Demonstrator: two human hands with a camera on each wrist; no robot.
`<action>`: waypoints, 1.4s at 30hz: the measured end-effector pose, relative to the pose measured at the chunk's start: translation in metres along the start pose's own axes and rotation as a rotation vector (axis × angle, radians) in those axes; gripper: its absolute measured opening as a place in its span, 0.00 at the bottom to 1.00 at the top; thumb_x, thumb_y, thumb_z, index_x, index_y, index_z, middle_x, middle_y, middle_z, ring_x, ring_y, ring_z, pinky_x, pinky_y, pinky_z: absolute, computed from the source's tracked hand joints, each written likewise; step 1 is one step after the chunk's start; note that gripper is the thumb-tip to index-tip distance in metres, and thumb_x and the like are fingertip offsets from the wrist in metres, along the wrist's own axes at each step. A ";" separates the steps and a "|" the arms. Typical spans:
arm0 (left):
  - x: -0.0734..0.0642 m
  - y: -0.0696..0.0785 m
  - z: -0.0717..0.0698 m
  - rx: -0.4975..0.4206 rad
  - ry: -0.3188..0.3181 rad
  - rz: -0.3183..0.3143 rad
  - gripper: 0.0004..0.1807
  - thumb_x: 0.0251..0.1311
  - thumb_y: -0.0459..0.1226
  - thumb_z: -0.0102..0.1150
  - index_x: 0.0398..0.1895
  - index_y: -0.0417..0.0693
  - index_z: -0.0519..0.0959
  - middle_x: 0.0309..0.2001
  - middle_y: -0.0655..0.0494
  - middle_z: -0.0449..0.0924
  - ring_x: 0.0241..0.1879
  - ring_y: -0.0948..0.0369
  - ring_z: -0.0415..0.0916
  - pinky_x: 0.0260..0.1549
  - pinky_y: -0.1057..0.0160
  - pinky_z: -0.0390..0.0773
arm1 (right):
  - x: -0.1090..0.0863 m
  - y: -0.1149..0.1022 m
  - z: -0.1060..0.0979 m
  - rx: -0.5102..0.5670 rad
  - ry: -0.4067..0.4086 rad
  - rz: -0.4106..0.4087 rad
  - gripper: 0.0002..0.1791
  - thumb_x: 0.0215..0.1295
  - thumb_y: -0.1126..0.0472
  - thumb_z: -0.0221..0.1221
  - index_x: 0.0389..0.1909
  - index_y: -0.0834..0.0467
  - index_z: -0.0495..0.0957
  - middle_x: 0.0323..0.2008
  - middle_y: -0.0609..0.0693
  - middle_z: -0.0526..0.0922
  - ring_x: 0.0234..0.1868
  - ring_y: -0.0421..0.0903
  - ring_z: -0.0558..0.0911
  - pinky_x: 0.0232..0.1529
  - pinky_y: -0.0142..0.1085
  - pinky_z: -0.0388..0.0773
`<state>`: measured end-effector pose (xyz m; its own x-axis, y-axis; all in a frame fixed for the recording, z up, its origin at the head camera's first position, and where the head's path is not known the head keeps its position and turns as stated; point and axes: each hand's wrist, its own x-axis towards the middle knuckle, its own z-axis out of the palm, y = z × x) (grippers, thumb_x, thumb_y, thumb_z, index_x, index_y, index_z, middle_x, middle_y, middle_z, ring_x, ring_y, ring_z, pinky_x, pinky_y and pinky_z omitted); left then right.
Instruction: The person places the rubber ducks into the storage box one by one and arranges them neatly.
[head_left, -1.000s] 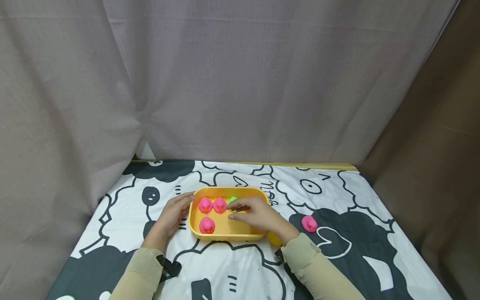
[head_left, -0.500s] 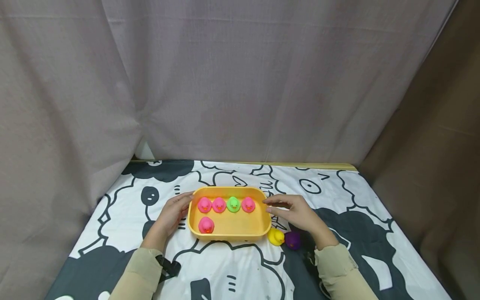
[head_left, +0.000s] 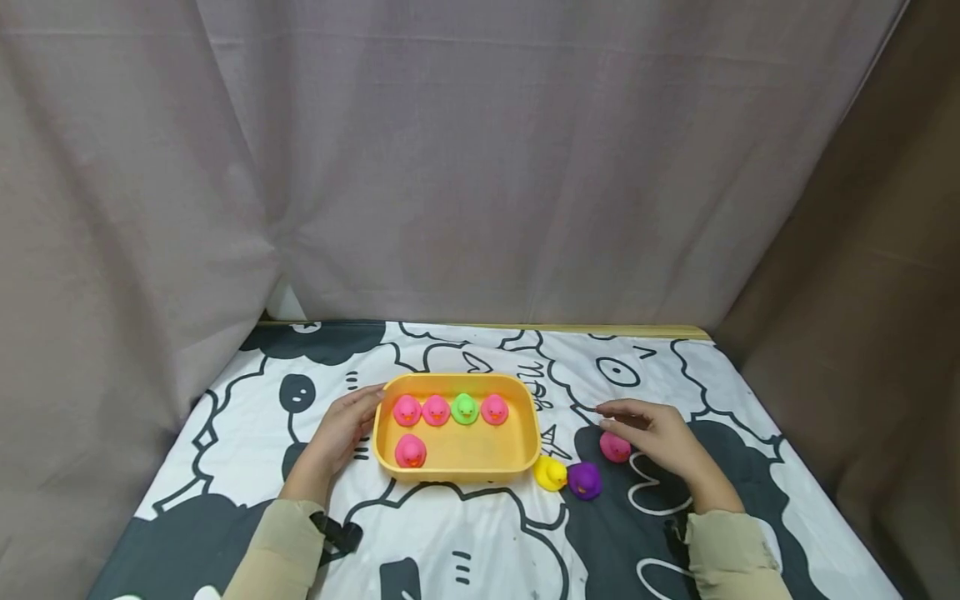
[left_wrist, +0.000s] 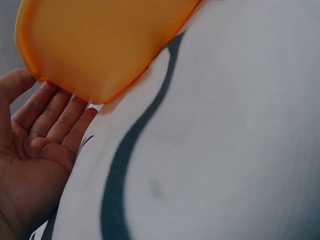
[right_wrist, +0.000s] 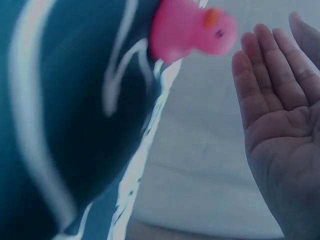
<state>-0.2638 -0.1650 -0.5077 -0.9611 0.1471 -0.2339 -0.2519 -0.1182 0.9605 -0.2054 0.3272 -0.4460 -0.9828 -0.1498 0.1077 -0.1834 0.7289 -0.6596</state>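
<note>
A yellow tray [head_left: 459,454] lies on the patterned cloth. My left hand [head_left: 343,432] holds it by the left end; in the left wrist view the thumb meets the rim and the other fingertips reach behind the tray wall. Inside stand a back row of pink ducks [head_left: 437,410] and a green duck [head_left: 465,408], with another pink duck [head_left: 410,451] at front left. My right hand [head_left: 654,432] hovers right of the tray with fingers extended and nothing in them. Just below its fingertips sits a loose pink duck [head_left: 615,447], also visible beside the hand in the right wrist view.
A yellow duck [head_left: 551,473] and a purple duck [head_left: 584,481] stand side by side near the tray's front right corner. Grey curtains [head_left: 480,167] hang behind the table, and a brown one [head_left: 862,350] hangs at the right.
My right hand let go of a pink duck at the right end of the tray's back row, then moved right, out over the loose pink duck. The left hand has stayed at the tray.
</note>
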 end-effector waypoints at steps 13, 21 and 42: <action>-0.001 0.003 -0.001 0.016 -0.001 -0.006 0.31 0.65 0.53 0.63 0.66 0.48 0.76 0.66 0.52 0.75 0.65 0.57 0.72 0.62 0.61 0.74 | -0.008 0.025 -0.002 0.015 -0.089 0.070 0.18 0.63 0.46 0.68 0.51 0.49 0.85 0.48 0.44 0.86 0.47 0.44 0.83 0.48 0.31 0.81; -0.004 0.002 0.000 0.035 0.007 -0.018 0.31 0.66 0.54 0.62 0.67 0.48 0.75 0.67 0.53 0.74 0.66 0.56 0.72 0.63 0.60 0.73 | -0.008 0.026 -0.001 0.023 -0.123 0.051 0.15 0.62 0.49 0.70 0.48 0.49 0.87 0.44 0.42 0.87 0.45 0.44 0.84 0.46 0.32 0.82; -0.003 -0.002 0.001 0.017 0.021 -0.022 0.31 0.64 0.55 0.63 0.65 0.49 0.77 0.66 0.53 0.75 0.65 0.56 0.73 0.63 0.58 0.73 | -0.016 0.043 -0.010 0.061 -0.115 0.047 0.15 0.58 0.51 0.73 0.45 0.50 0.87 0.43 0.46 0.87 0.42 0.41 0.84 0.44 0.31 0.82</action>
<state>-0.2608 -0.1637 -0.5086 -0.9575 0.1289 -0.2579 -0.2711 -0.0980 0.9576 -0.1982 0.3673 -0.4683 -0.9808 -0.1949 -0.0081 -0.1323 0.6952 -0.7065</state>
